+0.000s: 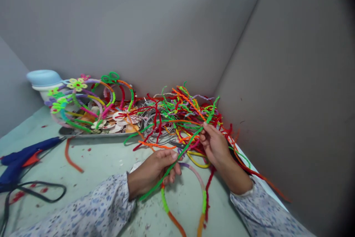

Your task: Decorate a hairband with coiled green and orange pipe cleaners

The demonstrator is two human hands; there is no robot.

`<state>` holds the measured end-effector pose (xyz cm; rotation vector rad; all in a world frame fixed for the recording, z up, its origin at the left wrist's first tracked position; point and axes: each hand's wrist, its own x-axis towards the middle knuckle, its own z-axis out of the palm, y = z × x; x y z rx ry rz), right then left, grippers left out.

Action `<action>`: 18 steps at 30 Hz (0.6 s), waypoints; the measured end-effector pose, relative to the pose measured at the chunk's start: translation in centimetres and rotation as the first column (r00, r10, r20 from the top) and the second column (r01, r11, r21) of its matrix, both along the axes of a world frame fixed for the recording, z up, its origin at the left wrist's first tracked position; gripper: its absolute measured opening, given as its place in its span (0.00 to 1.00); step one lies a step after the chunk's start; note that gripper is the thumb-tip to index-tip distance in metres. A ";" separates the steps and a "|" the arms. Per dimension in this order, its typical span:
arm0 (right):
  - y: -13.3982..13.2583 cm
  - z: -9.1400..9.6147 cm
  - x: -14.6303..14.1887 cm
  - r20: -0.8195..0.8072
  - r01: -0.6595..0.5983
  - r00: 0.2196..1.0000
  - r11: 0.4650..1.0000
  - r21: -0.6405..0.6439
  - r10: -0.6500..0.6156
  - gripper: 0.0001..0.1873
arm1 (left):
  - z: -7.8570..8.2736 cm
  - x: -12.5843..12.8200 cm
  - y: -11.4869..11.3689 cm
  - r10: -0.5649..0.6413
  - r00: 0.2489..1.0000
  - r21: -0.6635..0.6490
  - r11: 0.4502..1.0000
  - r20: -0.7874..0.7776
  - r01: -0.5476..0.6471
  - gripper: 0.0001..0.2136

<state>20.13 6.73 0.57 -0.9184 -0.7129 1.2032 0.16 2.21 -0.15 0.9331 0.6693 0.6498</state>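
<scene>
A green pipe cleaner [189, 142] stretches diagonally between my hands, its lower end hanging past my left wrist and its upper end sticking out beyond my right fingers. My left hand [158, 166] pinches it near the middle with thumb and fingers. Higher up, my right hand [217, 146] grips it between thumb and forefinger. Beneath my hands lies a headband [204, 197] wrapped in lilac, pink, green and orange; my left fingers hide part of its curve, and I cannot tell whether they touch it. Behind my right hand sits a tangled heap of pipe cleaners [177, 109] in many colours.
Several wrapped headbands [95, 81], some with flowers, rest on a metal tray [105, 135] of shell-like pieces. Coiled wire [155, 126] and scissors [198, 161] lie beside the heap. At left are a blue glue gun [24, 155] with its cord and a blue-lidded container [46, 80]. Grey walls enclose the table.
</scene>
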 end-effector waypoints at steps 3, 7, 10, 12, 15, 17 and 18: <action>0.0 0.2 0.2 -0.009 0.017 1.000 1.000 0.015 -0.016 0.11 | 0.1 -0.1 0.1 -0.004 1.000 -0.020 1.000 0.001 0.004 0.11; -0.6 0.2 -0.7 0.047 -0.183 0.981 0.981 -0.061 0.186 0.13 | 0.0 0.0 0.2 0.048 0.999 -0.042 0.998 -0.004 -0.048 0.10; -1.0 0.1 -1.3 0.117 -0.246 0.960 0.966 -0.080 0.255 0.13 | -0.1 -0.1 0.3 0.040 0.999 -0.063 0.997 -0.025 -0.042 0.10; -1.1 0.0 -1.4 0.149 -0.219 0.962 0.973 -0.071 0.228 0.13 | -0.1 -0.1 0.2 0.025 0.999 -0.061 0.998 -0.037 -0.027 0.11; -1.2 0.1 -1.5 0.157 -0.175 0.971 0.983 -0.059 0.183 0.13 | 0.0 -0.1 0.1 0.006 0.999 -0.038 0.999 -0.044 -0.008 0.10; -1.1 0.2 -1.5 0.148 -0.157 0.975 0.986 -0.051 0.163 0.14 | 0.1 0.0 0.0 0.003 0.999 -0.033 0.999 -0.046 -0.004 0.10; -1.1 0.2 -1.4 0.148 -0.157 0.975 0.986 -0.051 0.163 0.14 | 0.2 0.0 -0.1 0.009 0.999 -0.035 0.999 -0.048 -0.011 0.10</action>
